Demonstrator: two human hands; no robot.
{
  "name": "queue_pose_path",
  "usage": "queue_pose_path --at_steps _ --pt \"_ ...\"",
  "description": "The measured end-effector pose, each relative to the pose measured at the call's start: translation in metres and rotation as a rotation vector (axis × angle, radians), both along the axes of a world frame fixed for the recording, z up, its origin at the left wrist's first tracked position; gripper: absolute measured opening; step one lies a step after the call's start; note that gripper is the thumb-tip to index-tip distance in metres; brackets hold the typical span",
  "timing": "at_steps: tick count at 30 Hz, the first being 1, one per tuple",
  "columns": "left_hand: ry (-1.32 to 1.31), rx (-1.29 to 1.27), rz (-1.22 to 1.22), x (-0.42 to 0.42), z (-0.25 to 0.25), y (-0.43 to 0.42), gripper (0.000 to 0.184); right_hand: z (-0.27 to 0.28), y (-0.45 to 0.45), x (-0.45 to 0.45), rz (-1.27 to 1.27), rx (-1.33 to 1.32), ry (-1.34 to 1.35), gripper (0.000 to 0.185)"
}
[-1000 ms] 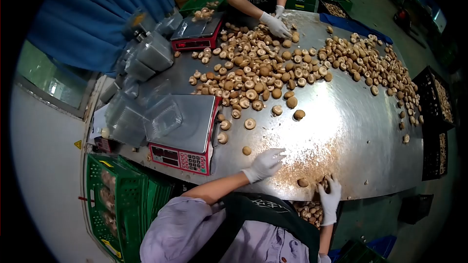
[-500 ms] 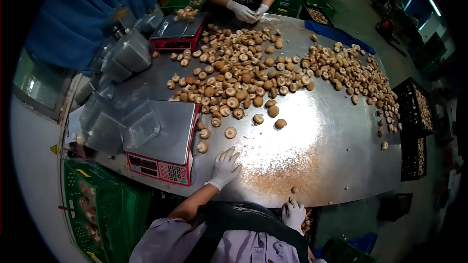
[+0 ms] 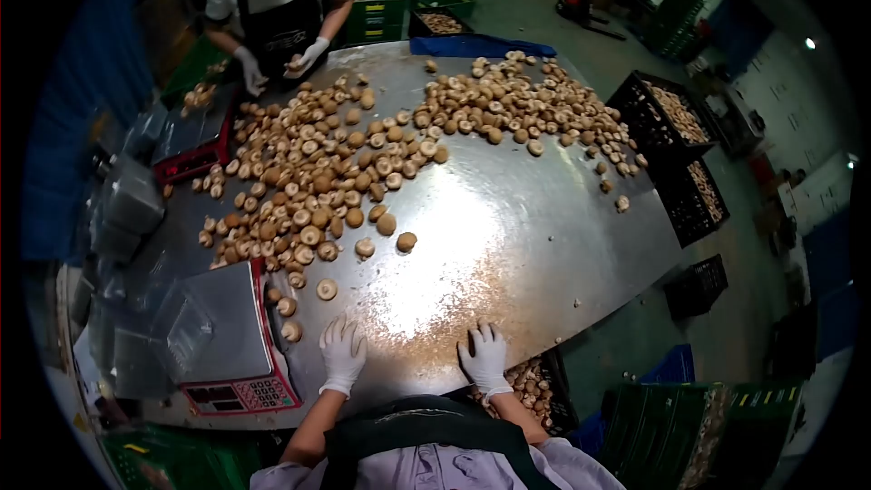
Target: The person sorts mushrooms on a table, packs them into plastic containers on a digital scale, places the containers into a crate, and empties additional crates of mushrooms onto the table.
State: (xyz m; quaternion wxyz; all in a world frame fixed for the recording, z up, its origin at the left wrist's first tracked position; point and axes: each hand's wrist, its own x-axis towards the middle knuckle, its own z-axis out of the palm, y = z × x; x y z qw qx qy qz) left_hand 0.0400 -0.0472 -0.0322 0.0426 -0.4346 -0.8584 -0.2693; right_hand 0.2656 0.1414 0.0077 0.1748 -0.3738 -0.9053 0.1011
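Observation:
My left hand (image 3: 343,356), in a white glove, lies flat on the metal table (image 3: 553,281) with its fingers apart and nothing in them. My right hand (image 3: 485,361), also gloved, rests at the table's near edge, fingers stretched forward over brown crumbs (image 3: 426,331). Shiitake mushrooms (image 3: 308,177) are heaped beyond my hands, some caps up and some stems up. A single mushroom (image 3: 327,289) sits just past my left fingertips. Left of that hand stands a red digital scale (image 3: 240,392) with a clear plastic tray (image 3: 189,327) on its plate.
Across the table a person (image 3: 277,0) in white gloves stands by a second scale (image 3: 195,159). Clear containers (image 3: 132,195) are stacked at left. Below my right hand is a crate of mushrooms (image 3: 531,390). Black crates (image 3: 667,118) and green crates (image 3: 662,436) stand at right.
My right hand has come up from below the table edge onto the tabletop. The view has swung right. The small mushroom near that hand is out of sight. The other person's hands have parted.

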Motion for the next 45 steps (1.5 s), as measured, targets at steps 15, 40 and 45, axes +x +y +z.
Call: queue_pose_path --at_steps 15,40,45 --pt "0.027 0.024 -0.016 -0.001 0.001 0.000 0.034 0.008 -0.041 0.120 -0.115 -0.069 -0.171 0.010" --pt "0.042 0.047 -0.077 -0.006 -0.012 0.000 0.031 -0.124 -0.164 0.091 0.053 -1.195 -0.322 0.040" --pt "0.094 0.011 -0.102 -0.008 -0.018 -0.002 0.032 -0.137 -0.216 0.075 0.203 -1.200 -0.352 0.038"
